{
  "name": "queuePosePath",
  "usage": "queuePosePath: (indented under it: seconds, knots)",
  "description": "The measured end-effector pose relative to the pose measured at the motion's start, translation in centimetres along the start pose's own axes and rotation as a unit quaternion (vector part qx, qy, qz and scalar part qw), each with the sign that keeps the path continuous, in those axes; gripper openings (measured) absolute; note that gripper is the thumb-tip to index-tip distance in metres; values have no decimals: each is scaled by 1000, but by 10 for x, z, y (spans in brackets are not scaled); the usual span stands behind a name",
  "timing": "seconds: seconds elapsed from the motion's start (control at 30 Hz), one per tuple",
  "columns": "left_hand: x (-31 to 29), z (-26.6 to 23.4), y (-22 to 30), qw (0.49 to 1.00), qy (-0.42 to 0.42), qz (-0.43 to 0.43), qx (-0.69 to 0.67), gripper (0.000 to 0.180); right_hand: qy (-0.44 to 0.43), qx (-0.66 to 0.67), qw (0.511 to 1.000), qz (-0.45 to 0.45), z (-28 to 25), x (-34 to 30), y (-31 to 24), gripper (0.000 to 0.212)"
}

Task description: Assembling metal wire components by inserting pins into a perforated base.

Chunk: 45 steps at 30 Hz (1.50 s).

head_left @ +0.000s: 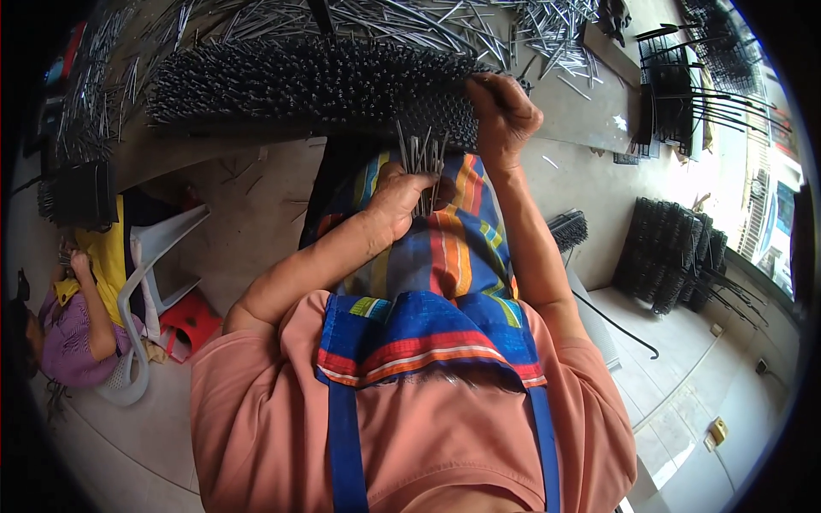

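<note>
Over my lap, my left hand (400,195) is closed around a bundle of thin grey metal rods (418,152), which point up and away from me. Ahead lies a long black rack (438,109) with a honeycomb of holes. Upright dark rods (299,81) fill its left and middle; the holes near its right end look bare. My right hand (506,118) is at that right end, its fingers curled together against the rack. What they pinch, if anything, is too small to make out.
Loose rods (556,34) lie heaped behind the rack on the worktable (590,120). Black racks with long handles (671,252) stand on the floor at right. At left, another person (85,333) sits in a light plastic chair (128,376) beside a red container (192,321).
</note>
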State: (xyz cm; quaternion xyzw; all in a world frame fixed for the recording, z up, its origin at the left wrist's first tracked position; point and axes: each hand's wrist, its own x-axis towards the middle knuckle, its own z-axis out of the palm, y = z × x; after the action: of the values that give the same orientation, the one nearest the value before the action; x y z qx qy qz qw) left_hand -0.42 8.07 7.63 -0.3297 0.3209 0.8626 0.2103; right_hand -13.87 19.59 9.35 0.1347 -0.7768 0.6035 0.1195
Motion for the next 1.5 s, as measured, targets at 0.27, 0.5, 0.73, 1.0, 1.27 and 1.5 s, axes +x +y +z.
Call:
queuePosePath:
  seconds: [0.27, 0.5, 0.73, 1.0, 1.27, 1.5]
  knots:
    - [3, 8, 5, 1000, -17, 15, 14, 16, -45, -104, 992, -62, 7, 6, -3, 10]
    - [13, 0, 1, 1000, -3, -18, -4, 14, -35, -121, 990, -70, 10, 2, -5, 12]
    - [5, 5, 6, 999, -16, -8, -42, 13, -75, -243, 966, -45, -4, -1, -17, 11]
    - [-9, 20, 11, 997, -70, 8, -20, 11, -295, -40, 880, 370, -38, -28, -27, 14]
    - [3, 7, 10, 998, -11, -13, 58, 18, -1, 141, 949, 282, -43, -21, -21, 5]
    - [10, 4, 16, 988, -28, -92, -119, 17, 51, 51, 997, 43, -17, -1, 11, 11]
